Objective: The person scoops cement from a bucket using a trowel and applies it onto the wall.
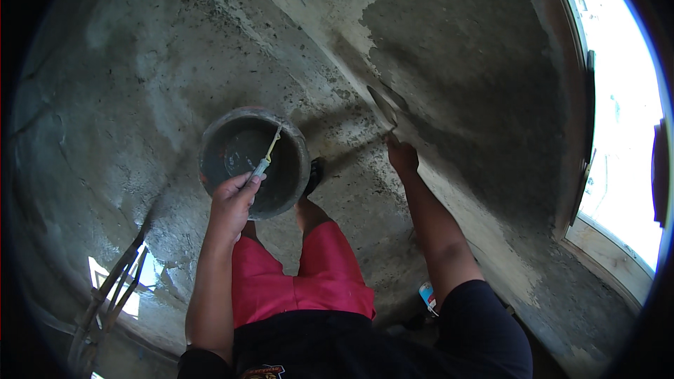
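Head view: left hand (pixel 235 196), 8 o'clock, closed round handle of slim tool (pixel 262 166), raised over bucket (pixel 304 161) at 9. Right hand (pixel 402 157), 3 o'clock, closed on trowel (pixel 381 107), blade toward 1, by patchy wall (pixel 463 49); contact unclear. I'd hold blade near-flat, press evenly, favour long strokes.

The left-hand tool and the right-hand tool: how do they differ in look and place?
The left-hand tool is over the grey tub; the right-hand tool is at the wall. The left-hand tool shows a pale handle and yellowish neck; the right-hand tool looks dark, its handle mostly hidden. Both are gripped, by the left hand and right hand respectively.
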A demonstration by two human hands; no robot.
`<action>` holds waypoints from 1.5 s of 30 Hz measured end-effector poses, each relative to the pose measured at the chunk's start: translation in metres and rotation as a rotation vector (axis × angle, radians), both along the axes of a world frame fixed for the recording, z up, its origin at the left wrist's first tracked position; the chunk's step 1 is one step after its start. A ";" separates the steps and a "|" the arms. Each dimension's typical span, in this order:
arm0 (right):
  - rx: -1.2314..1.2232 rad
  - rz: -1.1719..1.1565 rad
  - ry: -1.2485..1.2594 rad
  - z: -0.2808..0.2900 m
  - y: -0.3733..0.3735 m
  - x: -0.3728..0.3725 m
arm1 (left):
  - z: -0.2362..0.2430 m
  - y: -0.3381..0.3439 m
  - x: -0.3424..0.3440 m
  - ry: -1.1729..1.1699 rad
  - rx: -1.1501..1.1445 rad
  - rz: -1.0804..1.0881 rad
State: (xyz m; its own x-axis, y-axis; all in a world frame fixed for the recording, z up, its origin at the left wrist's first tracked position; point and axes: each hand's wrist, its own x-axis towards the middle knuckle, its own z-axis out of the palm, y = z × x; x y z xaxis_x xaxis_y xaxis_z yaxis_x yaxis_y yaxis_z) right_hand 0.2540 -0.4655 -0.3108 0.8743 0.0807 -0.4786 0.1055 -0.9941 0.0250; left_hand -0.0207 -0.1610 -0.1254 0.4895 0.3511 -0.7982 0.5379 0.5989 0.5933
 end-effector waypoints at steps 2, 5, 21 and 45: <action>-0.024 -0.009 0.111 -0.010 0.011 0.038 | -0.001 -0.004 0.004 -0.016 -0.001 -0.010; -0.055 -0.027 0.205 -0.010 0.029 0.071 | 0.009 -0.003 0.005 -0.022 0.018 -0.012; 0.899 -0.626 0.258 0.196 -0.064 -0.151 | 0.124 0.055 0.020 -0.277 0.278 -0.348; 0.064 0.915 -0.291 0.434 0.203 -0.163 | 0.257 0.140 0.037 -0.481 0.546 -0.790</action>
